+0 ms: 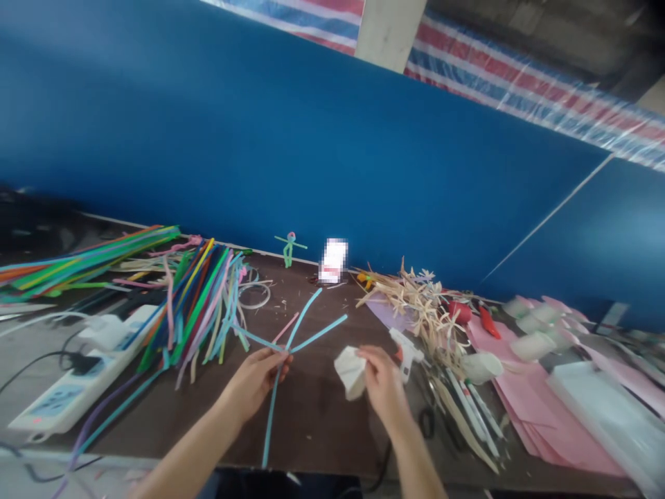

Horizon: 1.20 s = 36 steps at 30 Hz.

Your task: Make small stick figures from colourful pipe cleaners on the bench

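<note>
My left hand (254, 384) pinches several light blue pipe cleaners (318, 334) where they cross, their ends fanning out away from me and one hanging down toward the table's front edge. A short pink pipe cleaner (287, 327) sticks out at the same pinch. Between the fingers of my right hand (384, 388) is a crumpled white tissue (349, 373), held apart from the pipe cleaners. Just right of that hand lies a white glue gun (406, 352). A small green pipe-cleaner figure (289, 249) stands at the back, beside a bright, pixelated upright object (333, 260).
Bundled coloured pipe cleaners (194, 312) and a white power strip (88, 381) with plugs lie left. Dried-looking straw flowers (415, 298), pens (470, 409), pink sheets (540, 409) and white rolls (533, 344) cover the right. A blue partition (291, 152) rises behind the dark table (322, 430).
</note>
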Tool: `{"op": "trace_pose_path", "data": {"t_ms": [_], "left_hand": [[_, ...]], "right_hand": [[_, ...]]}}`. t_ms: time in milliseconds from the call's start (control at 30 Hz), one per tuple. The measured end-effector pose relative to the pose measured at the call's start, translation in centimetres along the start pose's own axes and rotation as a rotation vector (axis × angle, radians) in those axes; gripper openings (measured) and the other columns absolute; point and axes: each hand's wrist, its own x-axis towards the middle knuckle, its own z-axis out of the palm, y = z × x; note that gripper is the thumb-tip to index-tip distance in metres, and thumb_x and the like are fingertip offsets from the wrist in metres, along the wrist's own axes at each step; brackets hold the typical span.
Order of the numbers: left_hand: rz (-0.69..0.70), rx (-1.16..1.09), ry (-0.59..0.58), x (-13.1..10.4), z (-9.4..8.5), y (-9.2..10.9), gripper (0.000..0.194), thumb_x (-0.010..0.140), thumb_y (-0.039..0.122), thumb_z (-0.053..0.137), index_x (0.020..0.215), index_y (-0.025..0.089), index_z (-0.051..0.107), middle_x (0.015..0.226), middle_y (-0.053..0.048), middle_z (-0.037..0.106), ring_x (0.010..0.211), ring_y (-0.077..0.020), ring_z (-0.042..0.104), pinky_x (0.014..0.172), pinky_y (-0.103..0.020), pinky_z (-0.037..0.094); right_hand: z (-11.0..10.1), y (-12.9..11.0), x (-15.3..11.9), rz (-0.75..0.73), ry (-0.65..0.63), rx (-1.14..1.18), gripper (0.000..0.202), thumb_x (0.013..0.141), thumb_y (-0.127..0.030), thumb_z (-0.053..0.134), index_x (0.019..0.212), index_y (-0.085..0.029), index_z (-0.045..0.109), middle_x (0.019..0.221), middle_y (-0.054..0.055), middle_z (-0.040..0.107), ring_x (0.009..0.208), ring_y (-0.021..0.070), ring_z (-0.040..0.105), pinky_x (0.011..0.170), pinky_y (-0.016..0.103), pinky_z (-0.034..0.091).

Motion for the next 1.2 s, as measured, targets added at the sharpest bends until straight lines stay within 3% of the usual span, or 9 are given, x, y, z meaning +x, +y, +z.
{"op": "trace_pose_path", "data": {"t_ms": [267, 367, 433, 533, 600, 733, 833, 967, 1200], "left_hand": [[-0.022, -0.025, -0.038, 0.1, 1.0, -0.3, 0.003, 0.066, 0.011, 0.064, 0.066, 0.012, 0.061, 0.065, -0.005, 0.064, 0.055, -0.0104, 0.058, 0.051, -0.019, 0.045], [-0.040, -0.031, -0.062, 0.0, 1.8, -0.5, 0.003, 0.066, 0.010, 0.062, 0.069, 0.011, 0.063, 0.066, -0.005, 0.063, 0.057, -0.0109, 0.058, 0.053, -0.020, 0.047], [-0.043, -0.027, -0.099, -0.1, 2.2, -0.6, 0.006, 0.067, 0.010, 0.061, 0.072, 0.010, 0.064, 0.067, -0.006, 0.063, 0.058, -0.0108, 0.058, 0.055, -0.021, 0.047], [-0.048, -0.002, -0.134, -0.7, 3.0, -0.8, 0.007, 0.067, 0.013, 0.061, 0.072, 0.010, 0.064, 0.067, -0.005, 0.063, 0.060, -0.0111, 0.058, 0.056, -0.022, 0.048], [-0.069, 0.026, -0.148, -1.2, 3.4, -0.8, 0.009, 0.067, 0.016, 0.061, 0.072, 0.010, 0.064, 0.067, -0.005, 0.062, 0.062, -0.0120, 0.057, 0.056, -0.023, 0.048], [-0.099, 0.100, -0.181, -2.2, 3.8, -0.6, 0.016, 0.063, 0.023, 0.065, 0.074, 0.011, 0.063, 0.066, -0.004, 0.060, 0.064, -0.0140, 0.057, 0.054, -0.025, 0.048], [-0.034, 0.218, -0.216, -2.5, 3.8, -0.5, 0.021, 0.062, 0.027, 0.067, 0.074, 0.011, 0.062, 0.063, -0.003, 0.060, 0.062, -0.0131, 0.056, 0.055, -0.024, 0.046], [0.148, 0.409, -0.237, -2.2, 3.7, -0.6, 0.020, 0.062, 0.029, 0.065, 0.070, 0.011, 0.062, 0.056, 0.000, 0.058, 0.054, -0.0108, 0.052, 0.053, -0.021, 0.041], [0.271, 0.462, -0.291, -1.9, 3.9, -1.2, 0.017, 0.066, 0.027, 0.061, 0.072, 0.012, 0.060, 0.064, -0.002, 0.063, 0.063, -0.0146, 0.058, 0.064, -0.026, 0.045]], "right_hand": [[-15.3, 4.3, -7.2, 0.346, -0.255, -0.203, 0.026, 0.068, -0.027, 0.046, 0.078, -0.026, 0.069, 0.088, 0.006, 0.069, 0.086, 0.0249, 0.063, 0.079, 0.037, 0.049], [-17.4, 4.5, -7.9, 0.440, -0.315, -0.265, 0.029, 0.063, -0.029, 0.051, 0.086, -0.028, 0.069, 0.090, 0.005, 0.069, 0.086, 0.0257, 0.064, 0.075, 0.034, 0.051], [-16.2, 3.1, -7.1, 0.422, -0.209, -0.278, 0.030, 0.064, -0.032, 0.054, 0.090, -0.026, 0.067, 0.092, 0.006, 0.068, 0.087, 0.0256, 0.063, 0.073, 0.033, 0.052], [-11.2, -0.4, -4.6, 0.330, -0.126, -0.131, 0.029, 0.072, -0.038, 0.055, 0.094, -0.022, 0.064, 0.082, 0.007, 0.069, 0.076, 0.0223, 0.065, 0.070, 0.031, 0.052], [-7.4, -2.4, -2.7, 0.294, -0.140, 0.065, 0.029, 0.074, -0.039, 0.056, 0.095, -0.020, 0.063, 0.080, 0.007, 0.068, 0.073, 0.0209, 0.064, 0.069, 0.031, 0.051], [-2.3, -4.1, 0.2, 0.455, -0.064, 0.573, 0.033, 0.080, -0.043, 0.047, 0.090, -0.016, 0.062, 0.081, 0.009, 0.066, 0.072, 0.0183, 0.062, 0.065, 0.029, 0.050], [-0.8, -4.8, 1.1, 0.551, -0.321, 0.794, 0.031, 0.079, -0.042, 0.049, 0.085, -0.014, 0.062, 0.077, 0.007, 0.065, 0.062, 0.0152, 0.061, 0.052, 0.024, 0.047], [0.6, -5.8, 1.0, 0.525, -0.517, 0.702, 0.019, 0.069, -0.027, 0.060, 0.085, -0.015, 0.058, 0.074, 0.001, 0.062, 0.050, 0.0094, 0.057, 0.045, 0.018, 0.041], [3.1, -6.0, 0.0, 0.331, -0.266, 0.367, 0.005, 0.073, -0.019, 0.050, 0.072, -0.017, 0.054, 0.058, -0.002, 0.057, 0.051, 0.0105, 0.053, 0.048, 0.019, 0.041]]}}
